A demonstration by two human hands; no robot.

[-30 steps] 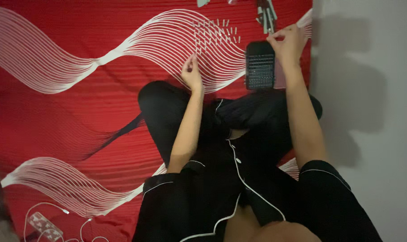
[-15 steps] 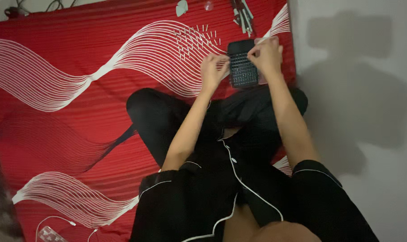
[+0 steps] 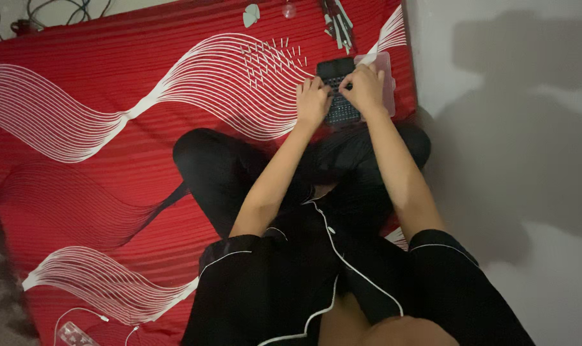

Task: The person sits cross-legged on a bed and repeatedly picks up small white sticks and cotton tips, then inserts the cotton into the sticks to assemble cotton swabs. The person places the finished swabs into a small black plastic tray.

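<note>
A black case (image 3: 335,66) with a grid of small bits lies on the red bedspread (image 3: 111,166) in front of my crossed legs. My left hand (image 3: 312,101) grips the case's left edge, fingers curled over it. My right hand (image 3: 363,90) rests on the middle of the case with its fingertips pinched down. I cannot see whether the right hand holds anything. Part of a clear lid (image 3: 388,80) shows under and to the right of that hand.
Rows of small metal bits (image 3: 265,56) lie on the spread left of the case. Beyond the case lies a bundle of slim tools (image 3: 337,22), with a pale pick (image 3: 250,14) further left. A white wall (image 3: 509,141) borders the right. White cables (image 3: 79,319) lie at the near left.
My left hand has moved right from the rows of bits onto the case. My right hand has come down from the tools onto the case. The view has shifted.
</note>
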